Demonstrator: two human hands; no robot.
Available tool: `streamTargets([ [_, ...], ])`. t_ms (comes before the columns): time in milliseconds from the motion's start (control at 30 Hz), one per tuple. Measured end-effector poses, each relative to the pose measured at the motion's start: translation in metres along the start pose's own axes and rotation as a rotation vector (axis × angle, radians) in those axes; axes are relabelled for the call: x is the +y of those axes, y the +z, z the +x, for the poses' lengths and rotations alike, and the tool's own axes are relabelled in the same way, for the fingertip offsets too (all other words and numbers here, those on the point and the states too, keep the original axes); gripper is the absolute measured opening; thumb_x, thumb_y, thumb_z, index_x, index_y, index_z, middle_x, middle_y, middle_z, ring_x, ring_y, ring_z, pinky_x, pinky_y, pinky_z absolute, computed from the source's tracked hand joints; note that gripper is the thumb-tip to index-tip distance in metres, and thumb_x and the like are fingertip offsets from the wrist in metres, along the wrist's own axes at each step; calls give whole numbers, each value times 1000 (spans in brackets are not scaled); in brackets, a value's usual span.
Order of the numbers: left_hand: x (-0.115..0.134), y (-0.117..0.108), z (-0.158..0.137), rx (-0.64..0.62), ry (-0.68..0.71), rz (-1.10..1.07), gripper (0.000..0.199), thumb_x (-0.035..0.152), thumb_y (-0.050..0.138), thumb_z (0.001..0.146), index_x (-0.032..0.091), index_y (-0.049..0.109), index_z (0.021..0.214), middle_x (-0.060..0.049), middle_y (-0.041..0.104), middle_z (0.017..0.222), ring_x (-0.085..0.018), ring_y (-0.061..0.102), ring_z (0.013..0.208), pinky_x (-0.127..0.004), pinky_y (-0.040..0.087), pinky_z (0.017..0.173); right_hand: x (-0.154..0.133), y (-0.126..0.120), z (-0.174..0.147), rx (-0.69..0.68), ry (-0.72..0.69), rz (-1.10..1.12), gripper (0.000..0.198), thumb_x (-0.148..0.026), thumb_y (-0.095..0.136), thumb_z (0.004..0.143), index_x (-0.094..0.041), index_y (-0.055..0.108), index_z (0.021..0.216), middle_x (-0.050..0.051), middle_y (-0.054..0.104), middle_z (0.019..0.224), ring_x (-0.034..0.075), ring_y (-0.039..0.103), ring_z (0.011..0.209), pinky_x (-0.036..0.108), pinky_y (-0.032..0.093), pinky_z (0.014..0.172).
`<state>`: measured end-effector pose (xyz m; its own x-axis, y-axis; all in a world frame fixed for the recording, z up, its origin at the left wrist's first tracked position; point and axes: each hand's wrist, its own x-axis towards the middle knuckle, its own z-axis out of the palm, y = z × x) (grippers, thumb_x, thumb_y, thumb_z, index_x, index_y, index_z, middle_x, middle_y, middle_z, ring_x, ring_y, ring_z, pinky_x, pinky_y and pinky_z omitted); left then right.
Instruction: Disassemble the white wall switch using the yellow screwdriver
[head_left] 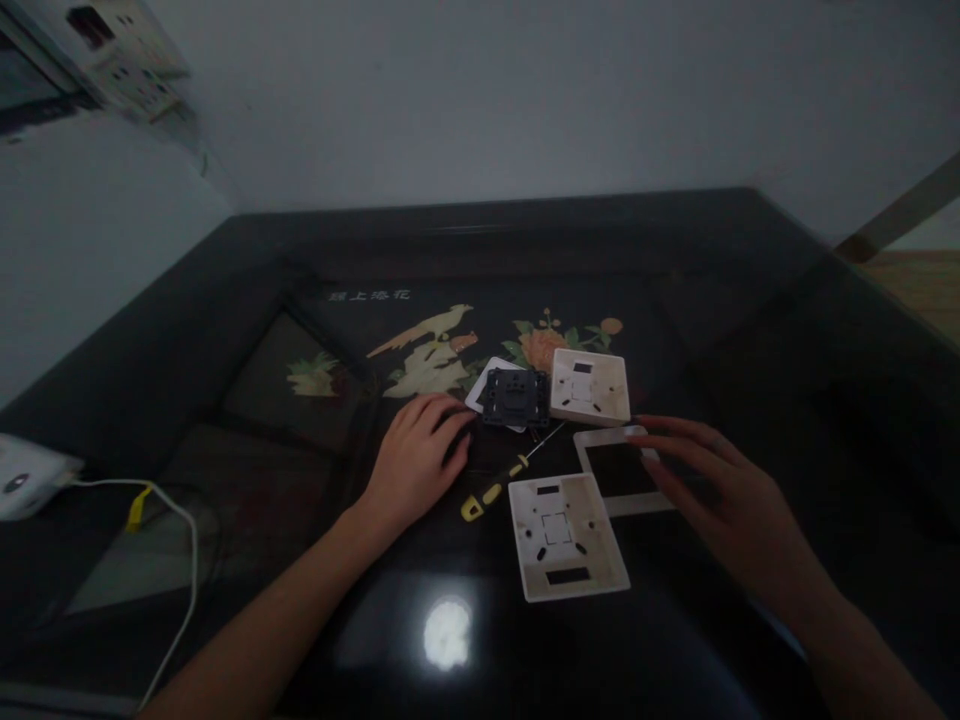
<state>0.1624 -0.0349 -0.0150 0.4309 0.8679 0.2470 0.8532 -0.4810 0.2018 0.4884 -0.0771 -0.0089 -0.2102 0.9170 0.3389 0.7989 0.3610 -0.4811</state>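
My left hand (421,450) lies on the dark tabletop, fingers loosely bent and thumb apart, holding nothing. Its fingertips are beside a black socket module (516,397), which sits on top of a white plate (480,397). My right hand (716,485) has its fingers and thumb at the upper right corner of a white rectangular frame (641,503). A white mounting box (589,387) stands just behind this frame. A second white mounting box (568,538) lies nearer to me, against the frame's left side. Between the hands lies a yellow-handled screwdriver (493,492).
The glossy black table (360,610) carries a bird-and-flower picture (439,345). At the left edge is a white device (34,478) with a white cable (193,560) and a yellow tag (138,508). Wall sockets (135,70) are at upper left.
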Motion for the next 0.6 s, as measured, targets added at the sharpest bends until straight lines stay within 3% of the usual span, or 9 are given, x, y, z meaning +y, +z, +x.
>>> streamTargets([
  [367,16,6,-7,-12,158,48,29,18,49,95,14,68,118,-12,72,119,-29,64,115,-56,44,108,4,3,-5,-78,-105,-48,26,-34,49,97,-25,68,114,11,67,120,26,69,105,45,61,85],
  [600,6,-6,-5,10,170,-209,29,19,42,100,16,68,114,-7,75,116,-21,68,112,-50,40,113,0,1,-7,-161,-121,-92,27,-28,51,96,-22,67,117,13,66,123,27,67,109,48,61,88],
])
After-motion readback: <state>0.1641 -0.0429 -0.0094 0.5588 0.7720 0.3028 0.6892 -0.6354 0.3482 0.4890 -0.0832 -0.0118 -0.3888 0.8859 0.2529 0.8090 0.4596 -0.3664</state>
